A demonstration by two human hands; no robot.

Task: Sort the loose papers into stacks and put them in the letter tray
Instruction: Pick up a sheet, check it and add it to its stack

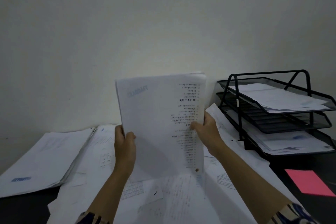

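Both hands gripped one sheaf of papers [161, 125] upright above the tabletop [309, 203]: left hand [125, 143] on its left edge, right hand [207, 129] on its right. The three-tier letter tray [272, 111] stood right; top and bottom tiers held papers, middle appeared empty.

1. This is an office or study corner: a dark desk [298, 165] stands against a plain pale wall [127, 23].
2. A black three-tier wire-mesh letter tray [238, 96] stands on its right side, holding sheets.
3. Loose white printed papers [172, 196] cover the surface.
4. A pink rectangular sticky note [309, 182] lies near the tray.
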